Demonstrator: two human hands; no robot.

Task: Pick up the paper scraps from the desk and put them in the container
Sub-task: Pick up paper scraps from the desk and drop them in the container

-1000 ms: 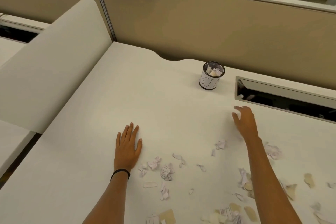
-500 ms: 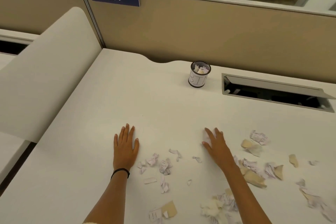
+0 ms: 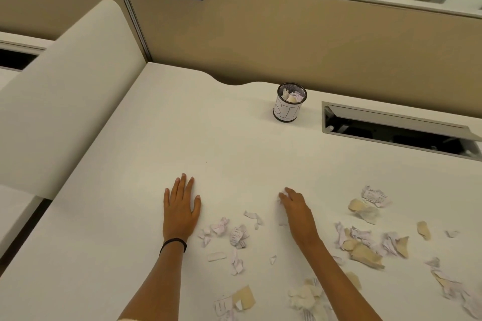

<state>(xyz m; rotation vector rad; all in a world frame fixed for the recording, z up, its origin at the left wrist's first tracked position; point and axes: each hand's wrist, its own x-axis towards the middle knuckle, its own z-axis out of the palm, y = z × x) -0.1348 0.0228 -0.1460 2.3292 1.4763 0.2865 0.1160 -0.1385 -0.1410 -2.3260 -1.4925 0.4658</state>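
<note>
Light, crumpled paper scraps (image 3: pixel 238 236) litter the near table (image 3: pixel 208 138), with the container (image 3: pixel 289 104) far behind; each should lift by a pinched fold. The left hand (image 3: pixel 180 208) lies flat, grip open. The right hand (image 3: pixel 297 210) touches one scrap, fingers straight.

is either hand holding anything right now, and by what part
The left hand lies flat on the white desk, holding nothing. The right hand has its fingers over a small white paper scrap; whether they pinch it cannot be told.
</note>
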